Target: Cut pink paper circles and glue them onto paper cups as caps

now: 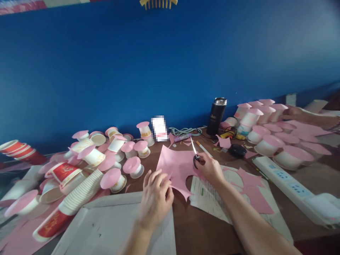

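My right hand (209, 169) is closed on black-handled scissors (194, 148), whose blades point up and away from me. It rests over the right side of a pink paper sheet (176, 164) with curved cut-outs along its edges. My left hand (158, 198) lies with loosely spread fingers at the sheet's lower left edge, partly over a white board (114, 223). Whether its fingertips press on the paper, I cannot tell. Beneath my right forearm are printed papers (212, 202) with pink scraps (256, 193) on them.
Paper cups topped with pink discs (111, 179) crowd the left, beside a long cup stack (79, 191). A black flask (216, 117) stands by the blue wall. To the right are a power strip (284, 184), more disc-topped cups (265, 140) and another person's hand (297, 115).
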The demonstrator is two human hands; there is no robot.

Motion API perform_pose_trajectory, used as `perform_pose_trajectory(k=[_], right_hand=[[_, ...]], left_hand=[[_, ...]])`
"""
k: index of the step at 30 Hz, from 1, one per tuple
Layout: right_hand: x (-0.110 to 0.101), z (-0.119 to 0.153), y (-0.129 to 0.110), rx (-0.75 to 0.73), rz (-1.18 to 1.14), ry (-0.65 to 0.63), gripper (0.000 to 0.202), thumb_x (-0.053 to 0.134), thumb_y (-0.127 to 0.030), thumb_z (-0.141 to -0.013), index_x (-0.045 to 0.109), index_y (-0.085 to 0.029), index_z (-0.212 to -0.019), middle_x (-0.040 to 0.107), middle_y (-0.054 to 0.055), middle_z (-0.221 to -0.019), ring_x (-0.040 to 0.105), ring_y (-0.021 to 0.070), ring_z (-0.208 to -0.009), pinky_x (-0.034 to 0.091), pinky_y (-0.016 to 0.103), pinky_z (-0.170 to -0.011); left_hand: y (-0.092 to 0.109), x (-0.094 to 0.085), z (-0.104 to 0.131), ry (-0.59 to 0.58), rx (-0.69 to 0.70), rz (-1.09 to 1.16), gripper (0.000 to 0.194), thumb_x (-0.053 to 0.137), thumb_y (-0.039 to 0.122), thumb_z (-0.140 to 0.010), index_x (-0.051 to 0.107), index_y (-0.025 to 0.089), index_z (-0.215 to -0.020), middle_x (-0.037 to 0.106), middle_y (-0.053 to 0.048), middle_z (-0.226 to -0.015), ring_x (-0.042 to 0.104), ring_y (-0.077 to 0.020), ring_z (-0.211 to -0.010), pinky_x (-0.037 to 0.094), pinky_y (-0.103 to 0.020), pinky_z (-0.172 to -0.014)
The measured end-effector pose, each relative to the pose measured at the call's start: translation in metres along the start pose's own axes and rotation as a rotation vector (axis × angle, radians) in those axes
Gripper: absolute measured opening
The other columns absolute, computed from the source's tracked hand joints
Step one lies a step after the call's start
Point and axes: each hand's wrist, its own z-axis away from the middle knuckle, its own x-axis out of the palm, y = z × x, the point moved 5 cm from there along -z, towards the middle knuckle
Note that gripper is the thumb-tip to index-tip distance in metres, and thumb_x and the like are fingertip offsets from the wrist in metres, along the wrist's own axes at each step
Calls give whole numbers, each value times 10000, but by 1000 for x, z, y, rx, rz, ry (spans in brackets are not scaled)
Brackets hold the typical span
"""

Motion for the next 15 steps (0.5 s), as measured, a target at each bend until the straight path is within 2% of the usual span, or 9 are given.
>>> perform_pose_trajectory(k=[4, 6, 9, 12, 15], right_hand=[[2, -1, -2, -52, 72, -18, 256, 573, -369, -810, 656, -279, -1035, 734, 27, -904, 676, 219, -797, 454, 291, -667], [3, -1, -4, -75, 114, -34, 274, 561, -383, -823, 661, -290, -1060, 732, 24, -942, 675, 227, -828, 455, 292, -663], [6, -1, -7, -116, 149, -56, 277, 555, -398, -831, 673, -305, -1063, 725, 20, -997, 670, 242, -879, 460, 300, -672], [8, 1, -11, -157, 57, -68, 258, 571, -363, -817, 687, -306, -1041, 722, 17, -996, 664, 230, -893, 475, 303, -732], [13, 4, -19, -159, -174, -151, 263, 581, -309, -793, 697, -263, -1024, 719, 28, -939, 656, 202, -829, 485, 300, -754]], left_hand=[[-7, -2, 1, 53, -26, -67, 314, 486, 97, -856, 630, 216, -1108, 666, -70, -1120, 524, -252, -1175, 291, -492, -1094], [-8, -3, -1, 93, 0, -73, 405, 475, 68, -860, 578, 216, -1224, 661, -67, -1164, 516, -233, -1194, 291, -461, -1099], [-5, -1, -7, 88, 73, -80, 442, 466, 56, -868, 554, 223, -1268, 641, -62, -1223, 491, -229, -1233, 250, -465, -1118], [-3, 5, -9, 31, 84, -93, 428, 457, 58, -873, 575, 223, -1250, 673, -72, -1140, 530, -234, -1174, 223, -496, -1117], [-9, 10, -2, -28, -15, -123, 386, 474, 67, -860, 629, 227, -1176, 691, -77, -963, 581, -241, -1016, 281, -507, -1067]])
